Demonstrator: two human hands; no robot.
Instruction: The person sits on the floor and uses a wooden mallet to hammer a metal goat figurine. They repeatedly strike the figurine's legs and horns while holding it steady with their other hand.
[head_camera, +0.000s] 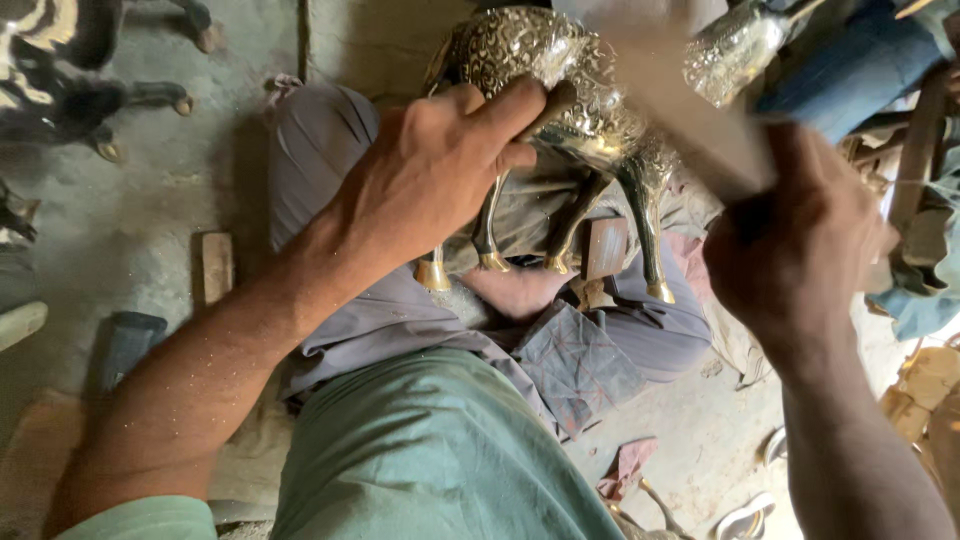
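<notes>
An engraved brass animal figure (560, 70) with four thin legs stands on my lap, above my crossed legs and bare foot (515, 290). My left hand (430, 170) rests on its body and pinches a thin chisel-like rod (552, 103) against the metal. My right hand (790, 240) is closed around a wooden handle (690, 110), motion-blurred, raised beside the figure's right flank. The tool's head is too blurred to make out.
Concrete floor all around. A small wooden block (216, 265) and a dark block (128, 345) lie at left. Black-and-brass figures (60, 70) stand top left. Wooden tools (920, 170) and cloth clutter the right; a sandal (745, 515) lies bottom right.
</notes>
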